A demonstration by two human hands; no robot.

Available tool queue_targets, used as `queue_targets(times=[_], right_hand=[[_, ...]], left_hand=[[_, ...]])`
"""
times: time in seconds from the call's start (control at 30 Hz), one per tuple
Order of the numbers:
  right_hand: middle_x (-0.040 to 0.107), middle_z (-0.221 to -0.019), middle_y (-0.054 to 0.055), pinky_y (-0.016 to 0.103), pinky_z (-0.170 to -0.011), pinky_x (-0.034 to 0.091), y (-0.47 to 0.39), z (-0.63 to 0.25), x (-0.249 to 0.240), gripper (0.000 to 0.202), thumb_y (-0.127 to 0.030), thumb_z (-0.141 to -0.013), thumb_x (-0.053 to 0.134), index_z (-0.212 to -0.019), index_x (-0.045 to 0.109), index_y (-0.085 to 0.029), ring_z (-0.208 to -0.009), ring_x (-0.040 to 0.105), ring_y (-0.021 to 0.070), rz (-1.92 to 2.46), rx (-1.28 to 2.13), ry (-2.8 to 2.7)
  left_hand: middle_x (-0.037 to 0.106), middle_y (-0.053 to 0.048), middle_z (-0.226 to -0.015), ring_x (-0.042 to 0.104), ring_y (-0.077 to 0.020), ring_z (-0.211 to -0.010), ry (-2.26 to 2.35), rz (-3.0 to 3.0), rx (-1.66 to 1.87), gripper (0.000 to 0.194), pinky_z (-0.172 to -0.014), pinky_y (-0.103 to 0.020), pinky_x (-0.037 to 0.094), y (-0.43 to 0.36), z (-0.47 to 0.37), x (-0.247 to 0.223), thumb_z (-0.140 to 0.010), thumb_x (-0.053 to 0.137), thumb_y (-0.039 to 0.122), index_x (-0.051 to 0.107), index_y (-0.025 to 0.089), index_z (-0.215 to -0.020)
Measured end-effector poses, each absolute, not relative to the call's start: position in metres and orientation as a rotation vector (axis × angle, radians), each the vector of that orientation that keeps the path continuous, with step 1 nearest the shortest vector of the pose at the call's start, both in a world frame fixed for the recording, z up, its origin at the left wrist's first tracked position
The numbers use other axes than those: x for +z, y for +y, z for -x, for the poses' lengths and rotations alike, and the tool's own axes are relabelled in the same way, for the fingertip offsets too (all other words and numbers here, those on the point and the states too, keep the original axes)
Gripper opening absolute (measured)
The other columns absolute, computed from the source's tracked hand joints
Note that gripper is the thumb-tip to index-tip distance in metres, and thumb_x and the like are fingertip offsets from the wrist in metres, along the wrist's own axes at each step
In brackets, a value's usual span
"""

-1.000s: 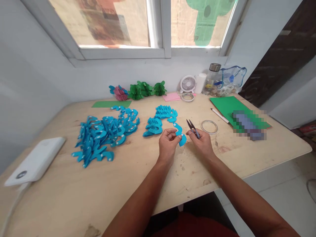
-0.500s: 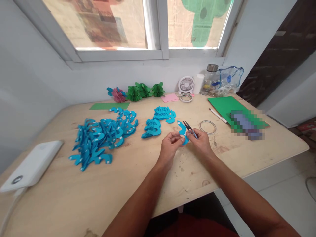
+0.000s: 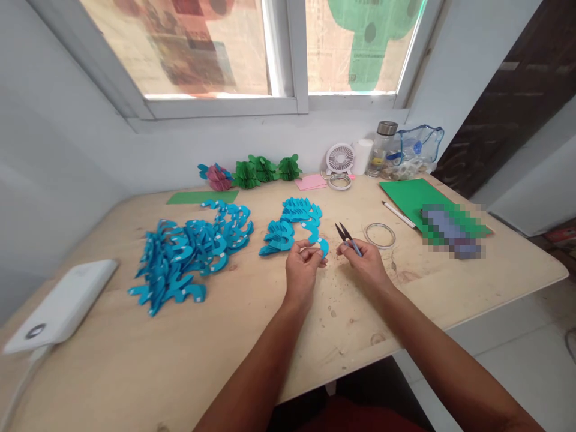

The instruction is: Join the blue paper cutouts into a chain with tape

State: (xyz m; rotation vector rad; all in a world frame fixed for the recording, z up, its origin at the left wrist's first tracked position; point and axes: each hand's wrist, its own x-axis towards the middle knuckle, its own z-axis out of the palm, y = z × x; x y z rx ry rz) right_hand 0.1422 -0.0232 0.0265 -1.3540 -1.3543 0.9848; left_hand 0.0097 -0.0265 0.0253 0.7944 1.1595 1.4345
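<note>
Pinched between the fingers of my left hand (image 3: pixel 302 264) is a curved blue paper piece (image 3: pixel 323 246) with small white squares on it. My right hand (image 3: pixel 365 264) is closed around small dark-bladed scissors (image 3: pixel 348 238), their tips pointing away from me and slightly parted. A gap separates the scissors from the paper piece. Just beyond my left hand lie two stacks of folded blue paper, a nearer one (image 3: pixel 276 237) and a farther one (image 3: pixel 300 210). A large heap of blue paper pieces (image 3: pixel 180 252) spreads over the left part of the table (image 3: pixel 234 348).
A tape roll (image 3: pixel 380 236), a white pen (image 3: pixel 398 214) and green sheets (image 3: pixel 418 195) lie on the right. Along the wall stand green paper ornaments (image 3: pixel 263 169), a small fan (image 3: pixel 341 159) and a glass bottle (image 3: pixel 381 150). A white power bank (image 3: pixel 63 306) is far left.
My left hand has moved slightly left with the blue piece, away from the scissors. The hands were together at the piece before; now they are apart.
</note>
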Motion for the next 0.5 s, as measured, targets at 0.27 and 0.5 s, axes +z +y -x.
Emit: queue_targets(times=[0.27,0.5], right_hand=[[0.047,-0.05,-0.002,0.023,-0.047,0.027,-0.026,-0.14,0.027,0.028,-0.039,-0.076,0.054,-0.066,0.065,-0.016,-0.048,0.04,0.0096,1.289,1.165,-1.388],[0.051,-0.056,-0.002,0.023,-0.05,0.031,-0.029,-0.14,0.032,0.027,-0.039,-0.077,0.052,-0.069,0.063,-0.016,-0.053,0.044,0.0109,1.396,0.898,-1.581]], left_hand=[[0.057,0.007,-0.055,0.053,-0.0086,-0.044,1.294,-0.961,1.523,0.042,-0.051,-0.02,0.043,-0.028,-0.004,0.034,-0.066,0.056,0.013,0.037,0.019,-0.103],[0.054,0.005,-0.057,0.049,-0.0072,-0.046,1.239,-1.197,1.485,0.017,-0.049,-0.019,0.039,-0.029,0.001,0.037,-0.072,0.055,0.021,0.056,0.018,-0.088]])
